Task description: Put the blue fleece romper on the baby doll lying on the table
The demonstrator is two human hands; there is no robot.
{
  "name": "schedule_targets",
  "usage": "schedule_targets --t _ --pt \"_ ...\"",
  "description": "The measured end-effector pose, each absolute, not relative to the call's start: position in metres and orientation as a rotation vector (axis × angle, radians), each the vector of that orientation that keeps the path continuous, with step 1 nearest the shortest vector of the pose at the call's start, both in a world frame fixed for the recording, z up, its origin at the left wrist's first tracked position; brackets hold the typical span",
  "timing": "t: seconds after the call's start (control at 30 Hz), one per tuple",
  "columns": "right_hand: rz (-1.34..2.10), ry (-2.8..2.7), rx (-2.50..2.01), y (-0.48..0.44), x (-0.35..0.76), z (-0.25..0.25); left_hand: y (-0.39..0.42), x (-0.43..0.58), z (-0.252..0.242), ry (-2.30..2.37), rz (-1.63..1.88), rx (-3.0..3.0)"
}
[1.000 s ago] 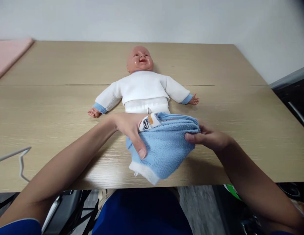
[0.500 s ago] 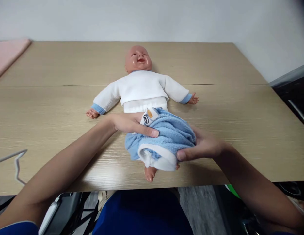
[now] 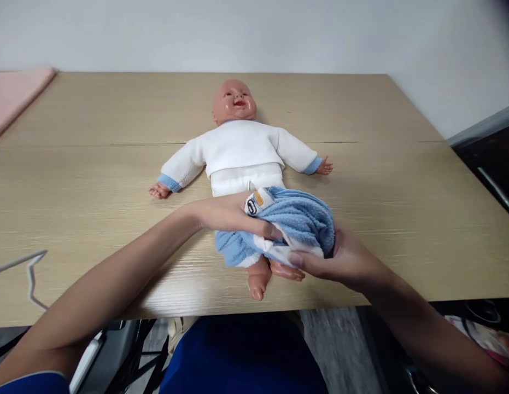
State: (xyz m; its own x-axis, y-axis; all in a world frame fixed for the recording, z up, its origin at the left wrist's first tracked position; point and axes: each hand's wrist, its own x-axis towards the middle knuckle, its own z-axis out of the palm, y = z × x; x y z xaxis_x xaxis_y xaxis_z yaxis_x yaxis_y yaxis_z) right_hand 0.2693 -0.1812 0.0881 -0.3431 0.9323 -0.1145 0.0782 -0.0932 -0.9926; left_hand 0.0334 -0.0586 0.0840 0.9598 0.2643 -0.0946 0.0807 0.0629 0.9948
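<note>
A baby doll (image 3: 236,145) in a white top lies on its back on the wooden table (image 3: 94,175), head away from me. Bunched light-blue trousers (image 3: 297,219) with white cuffs sit over its legs, and both bare feet (image 3: 264,276) stick out toward me. My left hand (image 3: 232,216) grips the trousers from the left, thumb pressed on the fabric. My right hand (image 3: 334,260) pinches the white cuff on the right side, just above the doll's feet.
A pink cloth (image 3: 16,93) lies at the table's far left corner. A white wire hanger (image 3: 27,268) rests near the left front edge. A dark object (image 3: 490,164) stands beyond the right edge. My blue-clad lap (image 3: 241,355) is below the front edge.
The trousers have been pulled up the doll's legs toward its waist, and both feet have come out of the cuffs. My hands moved slightly up the table with the fabric.
</note>
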Motion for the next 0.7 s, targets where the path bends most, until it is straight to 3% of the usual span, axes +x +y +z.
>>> schedule_targets --t 0.2,0.37,0.53,0.7 --pt "1.175 -1.237 -1.456 -0.213 0.258 0.077 -0.072 0.039 0.084 0.353 0.095 1.691" --pt "1.215 -1.192 -1.558 -0.243 0.249 0.08 -0.093 0.041 0.089 0.61 0.11 1.995" --pt "1.179 -1.149 -1.698 -0.272 0.24 0.079 -0.119 0.049 0.097 0.774 -0.097 2.342" --pt "0.826 -1.357 -1.899 -0.285 0.243 0.067 -0.126 0.057 0.1 0.832 -0.198 2.396"
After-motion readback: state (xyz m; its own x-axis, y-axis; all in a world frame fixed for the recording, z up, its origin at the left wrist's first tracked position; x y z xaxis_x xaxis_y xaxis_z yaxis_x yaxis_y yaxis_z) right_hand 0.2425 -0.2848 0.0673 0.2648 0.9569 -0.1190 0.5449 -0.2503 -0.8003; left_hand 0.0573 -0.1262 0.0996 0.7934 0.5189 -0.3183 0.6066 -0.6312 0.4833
